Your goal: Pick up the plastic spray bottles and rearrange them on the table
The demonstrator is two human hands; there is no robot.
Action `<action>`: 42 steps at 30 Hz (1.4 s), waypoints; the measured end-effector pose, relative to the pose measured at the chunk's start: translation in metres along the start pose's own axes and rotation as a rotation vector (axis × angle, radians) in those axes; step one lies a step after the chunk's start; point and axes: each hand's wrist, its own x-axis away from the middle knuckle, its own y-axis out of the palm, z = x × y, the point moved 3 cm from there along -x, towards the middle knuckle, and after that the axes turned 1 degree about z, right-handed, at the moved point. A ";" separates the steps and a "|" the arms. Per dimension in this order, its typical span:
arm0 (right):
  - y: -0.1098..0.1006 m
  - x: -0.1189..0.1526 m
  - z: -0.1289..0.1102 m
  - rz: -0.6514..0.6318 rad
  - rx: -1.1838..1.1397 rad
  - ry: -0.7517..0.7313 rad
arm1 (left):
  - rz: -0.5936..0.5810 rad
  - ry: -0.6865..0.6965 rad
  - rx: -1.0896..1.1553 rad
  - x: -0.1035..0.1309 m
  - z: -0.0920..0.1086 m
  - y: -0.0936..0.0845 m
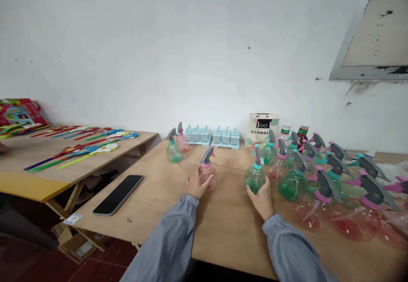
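My left hand (198, 184) is wrapped round the lower side of a pink spray bottle (208, 172), which stands upright on the wooden table (223, 235). Round the base of a green spray bottle (255, 175) my right hand (262, 197) has its thumb and fingers closed. That bottle has a grey and turquoise trigger head and tilts little, if at all. Farther back on the left, another green spray bottle (174, 151) stands in front of a second pink spray bottle (182, 139). To the right of my right hand, several more green and pink spray bottles (292, 185) are crowded together.
A black phone (118, 195) lies at the table's left. Against the wall are light blue ice-pop moulds (226, 137), a paper bag (262, 129) and bottles with red contents (302, 134). Colourful flower-ended sticks (86, 148) cover a second table (28, 184) on the left.
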 end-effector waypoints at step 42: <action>0.060 -0.017 -0.089 -0.319 -0.440 -0.117 | -0.108 0.446 -0.003 0.041 0.036 0.039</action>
